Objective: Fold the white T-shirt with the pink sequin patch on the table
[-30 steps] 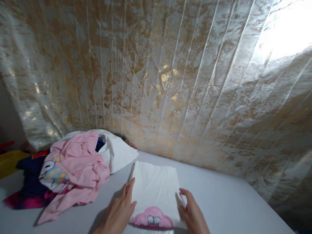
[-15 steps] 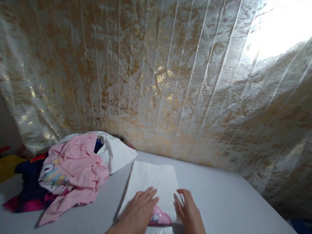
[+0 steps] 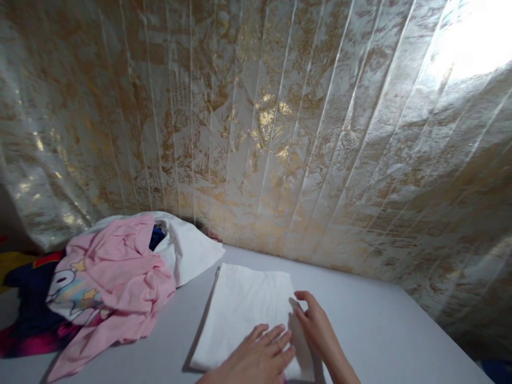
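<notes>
A folded white garment (image 3: pixel 240 304) lies flat on the pale table in front of me. My left hand (image 3: pixel 266 354) rests on its near part, palm down with the fingers spread. Beside the garment's right edge is my right hand (image 3: pixel 314 320), its fingers apart and slightly curled; whether the fingertips touch the cloth I cannot tell. The pink print near the front of the garment is almost wholly covered by my left hand.
A loose heap of clothes sits on the table's left: a pink printed top (image 3: pixel 120 272), a white piece (image 3: pixel 192 253) and a dark blue one (image 3: pixel 28 298). Behind the table (image 3: pixel 372 330) hangs a shiny gold-and-silver patterned curtain (image 3: pixel 248 133).
My left hand has slid right and toward me over the garment, covering the pink print. My right hand has moved a little up along the right edge.
</notes>
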A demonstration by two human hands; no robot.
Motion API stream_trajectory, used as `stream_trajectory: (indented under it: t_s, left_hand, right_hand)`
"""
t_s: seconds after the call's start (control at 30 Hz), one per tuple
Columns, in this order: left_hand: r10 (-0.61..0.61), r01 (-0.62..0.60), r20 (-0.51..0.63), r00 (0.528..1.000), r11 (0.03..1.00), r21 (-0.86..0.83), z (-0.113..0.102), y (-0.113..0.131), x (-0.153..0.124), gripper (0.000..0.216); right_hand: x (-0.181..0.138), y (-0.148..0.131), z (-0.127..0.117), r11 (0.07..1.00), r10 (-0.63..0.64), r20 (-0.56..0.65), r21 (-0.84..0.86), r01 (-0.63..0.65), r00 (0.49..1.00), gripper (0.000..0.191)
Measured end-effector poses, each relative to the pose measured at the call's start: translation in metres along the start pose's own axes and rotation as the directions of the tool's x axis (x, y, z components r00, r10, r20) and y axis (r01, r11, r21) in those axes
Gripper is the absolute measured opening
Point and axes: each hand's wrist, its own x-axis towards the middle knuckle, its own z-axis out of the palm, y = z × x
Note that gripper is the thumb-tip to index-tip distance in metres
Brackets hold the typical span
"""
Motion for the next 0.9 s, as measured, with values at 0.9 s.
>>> stream_trajectory:
  t_s: [0.9]
  left_hand:
    - [0.203,-0.112,-0.279,0.939,0.945,0.308,0.027,-0.009,0.006,0.027]
  right_hand:
    - [0.087,-0.028,0.017,0.915,0.071,0.146,-0.404,-0.006,0.987,0.032]
